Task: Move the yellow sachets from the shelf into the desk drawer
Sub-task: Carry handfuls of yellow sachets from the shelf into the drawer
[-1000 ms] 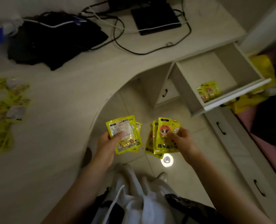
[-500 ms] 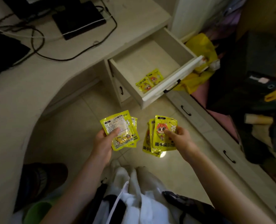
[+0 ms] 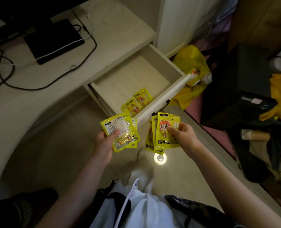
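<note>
My left hand [image 3: 104, 141] grips a small stack of yellow sachets [image 3: 120, 129], printed backs facing up. A second stack of yellow sachets [image 3: 165, 132], with a red-haired cartoon on the front, is held in my right hand [image 3: 185, 134]. Both hands hover over the floor just in front of the open desk drawer [image 3: 172, 90]. Inside the drawer, near its front wall, lie two more yellow sachets [image 3: 137, 102]. The rest of the drawer floor is bare.
The pale desk top [image 3: 37, 99] curves round on the left, with a black device [image 3: 54, 40] and black cables [image 3: 42, 86] on it. A yellow plastic bag [image 3: 191, 63] sits right of the drawer. Dark clutter and paper cups [image 3: 250, 134] fill the right side.
The view has swung right and closer to the drawer. Both hands, still holding their sachets, now sit nearer the drawer's front. The sachets on the desk at left are out of view.
</note>
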